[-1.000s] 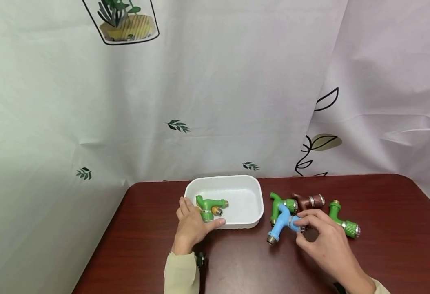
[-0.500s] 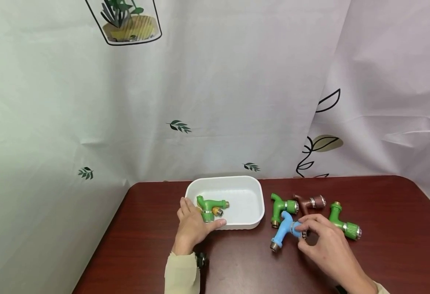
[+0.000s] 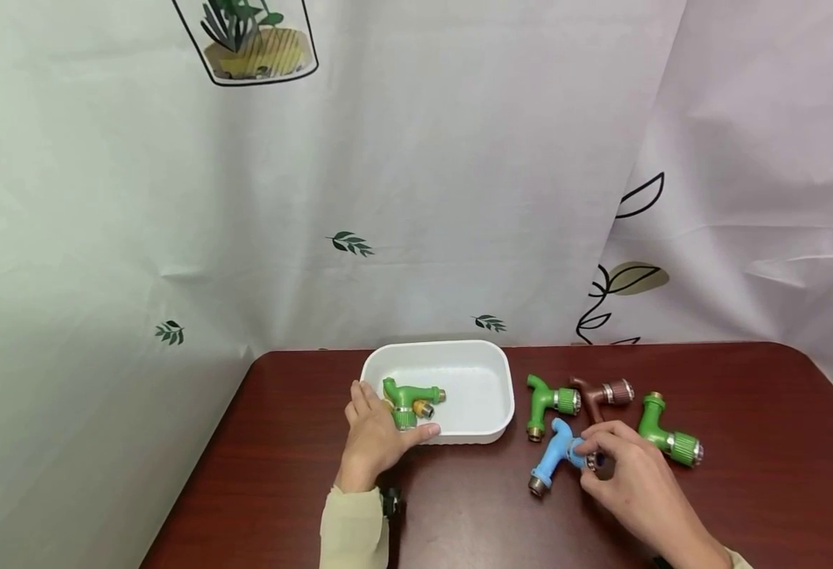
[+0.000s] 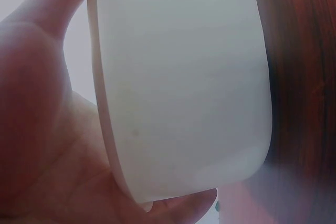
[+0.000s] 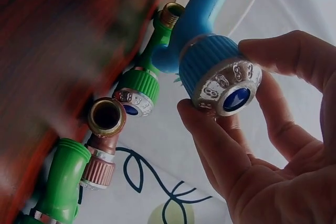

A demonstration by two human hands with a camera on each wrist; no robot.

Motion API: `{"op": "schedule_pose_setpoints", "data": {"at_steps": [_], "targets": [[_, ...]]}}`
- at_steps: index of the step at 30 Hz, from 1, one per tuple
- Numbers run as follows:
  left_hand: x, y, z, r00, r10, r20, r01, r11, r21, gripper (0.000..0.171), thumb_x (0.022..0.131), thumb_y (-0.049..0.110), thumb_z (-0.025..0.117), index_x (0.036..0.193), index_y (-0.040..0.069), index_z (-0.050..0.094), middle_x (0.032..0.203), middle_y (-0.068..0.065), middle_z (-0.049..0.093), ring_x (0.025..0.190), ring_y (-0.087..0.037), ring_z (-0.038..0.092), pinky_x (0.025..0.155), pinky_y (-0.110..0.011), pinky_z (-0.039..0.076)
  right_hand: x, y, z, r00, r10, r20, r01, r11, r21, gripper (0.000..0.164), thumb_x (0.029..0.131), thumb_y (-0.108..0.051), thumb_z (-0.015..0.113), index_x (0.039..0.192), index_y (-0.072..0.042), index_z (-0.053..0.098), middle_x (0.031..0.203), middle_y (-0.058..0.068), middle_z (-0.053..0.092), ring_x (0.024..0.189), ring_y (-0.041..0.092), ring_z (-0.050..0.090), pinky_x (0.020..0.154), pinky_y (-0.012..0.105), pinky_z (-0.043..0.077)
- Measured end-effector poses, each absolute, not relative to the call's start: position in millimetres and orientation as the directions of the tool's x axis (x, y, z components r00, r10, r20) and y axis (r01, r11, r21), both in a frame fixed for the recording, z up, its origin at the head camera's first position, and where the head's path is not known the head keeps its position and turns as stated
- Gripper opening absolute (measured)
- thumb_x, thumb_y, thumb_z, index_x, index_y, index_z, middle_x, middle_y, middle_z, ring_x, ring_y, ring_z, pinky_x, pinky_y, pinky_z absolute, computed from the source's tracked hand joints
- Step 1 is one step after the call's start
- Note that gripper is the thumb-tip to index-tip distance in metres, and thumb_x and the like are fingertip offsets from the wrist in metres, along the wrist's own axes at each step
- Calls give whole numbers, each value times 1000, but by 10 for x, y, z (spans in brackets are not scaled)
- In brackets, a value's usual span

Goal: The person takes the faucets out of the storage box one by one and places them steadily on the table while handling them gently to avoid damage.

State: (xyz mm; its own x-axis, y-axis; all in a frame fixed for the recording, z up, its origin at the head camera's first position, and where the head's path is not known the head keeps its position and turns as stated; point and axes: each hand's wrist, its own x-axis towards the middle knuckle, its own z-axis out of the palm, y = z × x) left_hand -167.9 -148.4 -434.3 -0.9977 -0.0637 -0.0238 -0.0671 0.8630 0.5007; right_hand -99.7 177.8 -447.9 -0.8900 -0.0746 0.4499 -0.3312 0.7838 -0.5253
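Note:
My right hand (image 3: 633, 474) pinches a blue plastic tap (image 3: 554, 460) by its ribbed knob, between thumb and fingertips. In the right wrist view the knob's silver end with a dark blue centre (image 5: 236, 99) faces the camera. My left hand (image 3: 377, 438) holds the near left corner of a white plastic tub (image 3: 476, 431), thumb along the front rim and fingers over the left side. The tub's outer wall (image 4: 184, 87) fills most of the left wrist view. Inside the tub lies a green tap (image 3: 416, 393) over a yellow tap (image 3: 424, 409), which is mostly hidden.
Beyond the blue tap lie a second green tap (image 3: 540, 405) and a brown tap (image 3: 604, 393). Another green tap (image 3: 669, 438) lies right of them, just past my right hand. A dark red wooden table (image 3: 281, 458) carries everything, with a pale patterned cloth (image 3: 416, 197) behind it.
My right hand has drawn the blue tap slightly toward me and right, away from the green tap it overlapped. My left hand has stayed on the tub.

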Motion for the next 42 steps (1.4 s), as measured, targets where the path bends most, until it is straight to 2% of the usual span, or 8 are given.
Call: {"op": "schedule_pose_setpoints", "data": {"at_steps": [10, 19, 23, 31, 36, 42], "targets": [[-1679, -1484, -4344, -998, -62, -22, -65, 866, 496, 139, 68, 59, 87, 148, -24, 9, 157, -41, 7, 136, -55, 23, 104, -54, 41, -1000, 1793, -4517, -907, -89, 412, -318, 785, -531, 35, 58, 5, 79, 78, -21, 69, 96, -9, 63, 69, -2, 50, 58, 23, 43], [-1687, -1499, -4356, -997, -68, -26, -72, 857, 510, 139, 68, 58, 87, 149, -23, 8, 158, -40, 6, 138, -54, 22, 105, -54, 40, -1000, 1772, -4478, -959, -80, 274, -228, 791, -568, 30, 64, 4, 78, 81, -20, 70, 100, -4, 63, 69, 0, 51, 59, 24, 44], [-1686, -1498, -4359, -997, -69, -29, -75, 852, 518, 139, 68, 57, 88, 149, -22, 8, 158, -39, 5, 138, -54, 21, 105, -54, 40, -1005, 1765, -4472, -964, -83, 252, -217, 796, -565, 30, 65, 3, 78, 81, -21, 69, 100, -4, 62, 69, 1, 50, 59, 24, 43], [-1683, -1491, -4361, -997, -65, -31, -72, 852, 519, 139, 68, 57, 88, 149, -23, 7, 158, -39, 5, 138, -54, 20, 105, -54, 40, -1017, 1782, -4505, -970, -116, 216, -219, 807, -549, 35, 64, 1, 80, 91, -19, 71, 98, -4, 62, 71, 5, 46, 60, 25, 39], [-1687, -1490, -4366, -997, -62, -35, -71, 855, 513, 139, 68, 57, 87, 149, -23, 7, 158, -39, 5, 139, -54, 20, 105, -54, 40, -1023, 1801, -4513, -978, -131, 164, -201, 815, -544, 35, 65, -1, 82, 94, -19, 71, 102, 1, 64, 72, 10, 47, 61, 27, 39], [-1680, -1497, -4371, -997, -65, -37, -75, 854, 515, 139, 69, 58, 87, 149, -22, 7, 159, -39, 4, 139, -54, 20, 105, -54, 40, -1035, 1814, -4524, -982, -145, 123, -188, 821, -540, 36, 67, -2, 82, 97, -18, 71, 103, 2, 63, 65, 7, 44, 58, 27, 38]]}}
